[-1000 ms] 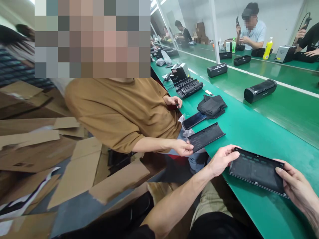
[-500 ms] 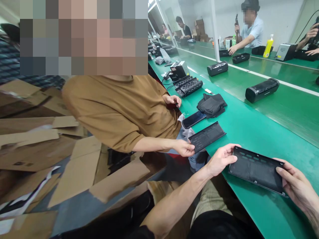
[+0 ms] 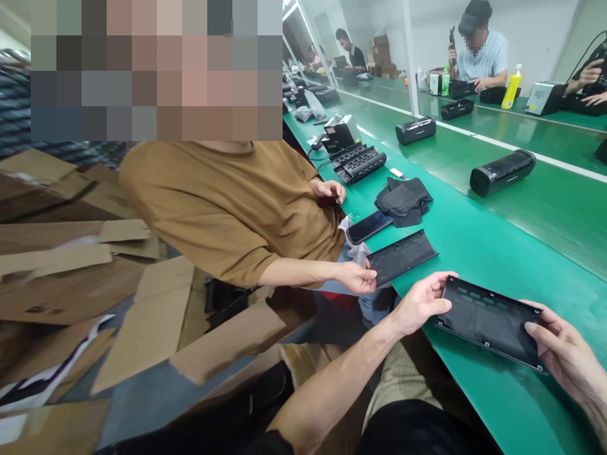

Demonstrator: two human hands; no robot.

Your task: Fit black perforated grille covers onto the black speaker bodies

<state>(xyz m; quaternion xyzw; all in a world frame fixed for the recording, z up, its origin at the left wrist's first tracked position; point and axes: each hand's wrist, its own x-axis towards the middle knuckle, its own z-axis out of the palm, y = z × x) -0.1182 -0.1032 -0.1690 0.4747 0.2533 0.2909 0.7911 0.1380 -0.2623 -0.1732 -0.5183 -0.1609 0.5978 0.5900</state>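
Note:
A black plastic cover panel (image 3: 488,328), shallow and slotted along its far side, is held over the green bench. My left hand (image 3: 424,304) pinches its left end, thumb on the inner face. At the right end my right hand (image 3: 562,347) grips it, thumb on top and fingers behind. A dark sheet seems to line the panel's inside. Just left of it, a co-worker's hand (image 3: 358,277) holds a similar black panel (image 3: 403,258) by one end. The co-worker's other hand (image 3: 329,189) rests near the bench edge.
On the green bench (image 3: 493,249) lie a phone (image 3: 370,226), a pile of black cloth sheets (image 3: 403,201) and an opened black casing (image 3: 359,164). Black speaker-like units (image 3: 502,172) stand on the conveyor. Flattened cardboard (image 3: 147,316) covers the floor at left. More people sit across the line.
The co-worker's panel has shifted slightly right, toward mine. Across the line, a person has drawn an outstretched arm back to a black unit. My hands keep nearly the same hold.

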